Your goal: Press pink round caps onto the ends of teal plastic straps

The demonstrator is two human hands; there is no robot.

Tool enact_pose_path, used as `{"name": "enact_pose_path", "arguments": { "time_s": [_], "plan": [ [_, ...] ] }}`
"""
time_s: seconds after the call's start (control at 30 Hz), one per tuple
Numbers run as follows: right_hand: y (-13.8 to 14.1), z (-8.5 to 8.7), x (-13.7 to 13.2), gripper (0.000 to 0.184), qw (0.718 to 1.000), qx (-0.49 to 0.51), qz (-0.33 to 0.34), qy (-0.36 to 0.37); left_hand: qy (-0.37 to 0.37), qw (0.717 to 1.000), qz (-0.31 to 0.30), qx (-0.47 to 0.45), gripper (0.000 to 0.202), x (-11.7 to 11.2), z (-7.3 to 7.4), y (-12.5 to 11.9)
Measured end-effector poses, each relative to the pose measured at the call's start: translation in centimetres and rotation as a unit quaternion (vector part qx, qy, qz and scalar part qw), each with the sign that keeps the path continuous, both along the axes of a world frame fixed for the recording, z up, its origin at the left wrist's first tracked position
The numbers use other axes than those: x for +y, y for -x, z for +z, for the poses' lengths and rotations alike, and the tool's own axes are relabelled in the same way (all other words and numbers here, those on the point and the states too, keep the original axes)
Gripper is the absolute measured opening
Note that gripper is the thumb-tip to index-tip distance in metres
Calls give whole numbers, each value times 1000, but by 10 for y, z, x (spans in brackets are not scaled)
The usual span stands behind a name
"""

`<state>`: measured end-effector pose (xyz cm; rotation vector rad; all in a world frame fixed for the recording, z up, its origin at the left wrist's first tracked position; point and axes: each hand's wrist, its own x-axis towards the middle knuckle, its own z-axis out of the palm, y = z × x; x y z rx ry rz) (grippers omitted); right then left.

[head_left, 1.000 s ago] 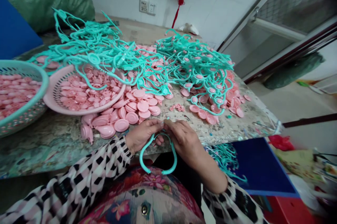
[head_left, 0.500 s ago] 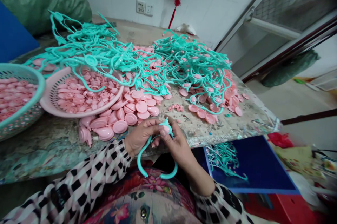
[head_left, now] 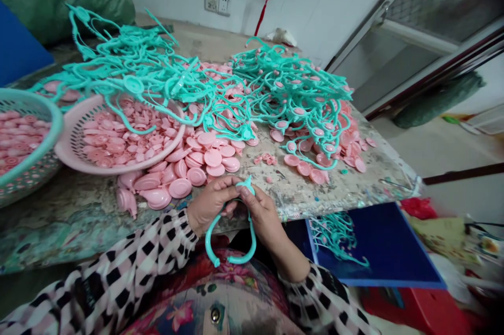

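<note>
Between my two hands, at the table's front edge, is a turquoise toy stethoscope (head_left: 211, 238), its two curved arms hanging down in a near loop. My left hand (head_left: 210, 201) pinches it on the left of its round head. My right hand (head_left: 264, 213) grips the same head from the right, the thumb lying across its face and covering most of it. Beyond my hands are a few small pink parts (head_left: 265, 158) and a loose heap of pink disc-shaped pieces (head_left: 180, 188).
A pink basket (head_left: 65, 154) and a turquoise basket (head_left: 55, 127) hold small pink parts. Tangled turquoise pieces lie in a left pile (head_left: 134, 84) and a right pile (head_left: 299, 88) with pink centres. A blue bin (head_left: 394, 245) below the table's right side holds more.
My right hand has shifted slightly left and its thumb now covers more of the round head. The toy's two free ends have come closer together.
</note>
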<state>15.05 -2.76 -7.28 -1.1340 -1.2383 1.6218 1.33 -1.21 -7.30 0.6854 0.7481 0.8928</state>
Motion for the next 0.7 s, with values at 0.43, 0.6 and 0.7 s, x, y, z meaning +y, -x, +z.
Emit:
{"name": "enact_pose_path", "arguments": {
  "time_s": [0.43,0.6,0.7],
  "plan": [
    [-12,-8,20,79,991,119,56,17,-20,999,-5,-28,33,1,1,-3],
    [-13,-10,20,73,983,162,79,25,-24,1000,7,-18,30,0,2,-3],
    [-13,-11,17,60,981,178,79,21,-28,1000,6,2,33,-1,2,-5]
  ]
}}
